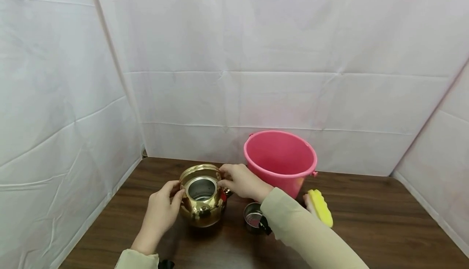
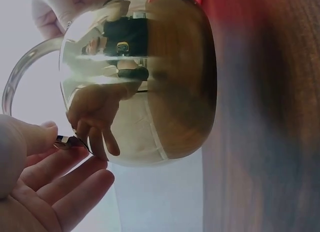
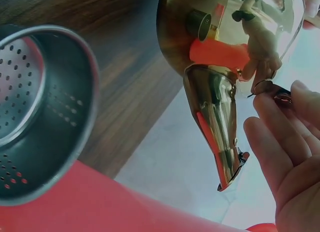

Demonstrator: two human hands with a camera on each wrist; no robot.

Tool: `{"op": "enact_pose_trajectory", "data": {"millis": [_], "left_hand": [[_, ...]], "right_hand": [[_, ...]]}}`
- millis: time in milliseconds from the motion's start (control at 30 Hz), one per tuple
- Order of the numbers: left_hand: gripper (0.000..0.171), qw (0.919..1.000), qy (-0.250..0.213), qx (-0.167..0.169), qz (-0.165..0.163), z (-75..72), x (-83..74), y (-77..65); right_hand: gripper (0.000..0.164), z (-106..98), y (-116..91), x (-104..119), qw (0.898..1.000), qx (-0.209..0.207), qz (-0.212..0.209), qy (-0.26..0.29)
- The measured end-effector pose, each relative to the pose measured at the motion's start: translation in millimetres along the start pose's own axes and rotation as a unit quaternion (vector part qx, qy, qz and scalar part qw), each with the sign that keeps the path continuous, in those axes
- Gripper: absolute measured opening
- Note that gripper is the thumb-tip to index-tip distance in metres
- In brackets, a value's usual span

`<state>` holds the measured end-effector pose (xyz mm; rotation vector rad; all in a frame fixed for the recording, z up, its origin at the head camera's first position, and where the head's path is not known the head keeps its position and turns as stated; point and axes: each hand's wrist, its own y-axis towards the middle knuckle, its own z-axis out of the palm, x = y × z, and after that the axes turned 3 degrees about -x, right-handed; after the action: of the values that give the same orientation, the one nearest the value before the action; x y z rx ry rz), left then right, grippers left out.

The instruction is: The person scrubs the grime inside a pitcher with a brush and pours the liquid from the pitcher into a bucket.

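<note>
A shiny gold kettle [image 1: 202, 216] without a lid shows its round top opening in the head view. My left hand [image 1: 161, 210] pinches one end of its arched handle [image 2: 22, 71] between thumb and fingers. At the other end of the handle, above the spout [image 3: 212, 127], my right hand [image 1: 243, 181] pinches with thumb and fingertips. Whether the kettle's base touches the table is unclear. A perforated metal strainer cup [image 1: 250, 225] stands on the table below my right wrist. The right wrist view shows the holes in that cup [image 3: 67, 111] closely.
Behind my right forearm stands a pink bucket [image 1: 271, 174]. A yellow and white sponge [image 1: 321, 210] lies to the right of that forearm. White cloth walls [image 1: 227, 98] border the dark wooden table [image 1: 373, 220] at the back and both sides.
</note>
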<state>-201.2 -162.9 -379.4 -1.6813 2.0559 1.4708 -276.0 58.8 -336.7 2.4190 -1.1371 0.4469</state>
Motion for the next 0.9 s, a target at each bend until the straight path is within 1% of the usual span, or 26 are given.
{"op": "enact_pose_trajectory", "data": {"millis": [133, 333, 500, 633, 900], "left_hand": [[0.02, 0.9999, 0.0, -0.007, 0.008, -7.3, -1.5, 3.7], [0.019, 0.9998, -0.001, -0.011, 0.016, -16.2, -3.8, 11.6], [0.02, 0.9994, -0.012, -0.013, 0.028, -24.8, -5.2, 19.7], [0.022, 0.9992, -0.007, -0.012, 0.037, -29.8, -6.4, 25.5], [0.023, 0.9995, -0.007, 0.001, 0.031, -38.9, -13.7, 34.9]], "right_hand": [[0.023, -4.3, 3.6, 6.2, 1.0, 0.0, -0.01, -0.006], [0.017, -13.9, 10.5, 16.0, 1.0, -0.002, -0.023, -0.018], [0.02, -21.7, 16.2, 24.2, 0.999, 0.0, -0.025, -0.024], [0.021, -27.5, 19.2, 30.2, 1.0, 0.0, -0.026, -0.017], [0.016, -37.6, 23.6, 34.9, 1.0, 0.002, -0.019, -0.005]]}}
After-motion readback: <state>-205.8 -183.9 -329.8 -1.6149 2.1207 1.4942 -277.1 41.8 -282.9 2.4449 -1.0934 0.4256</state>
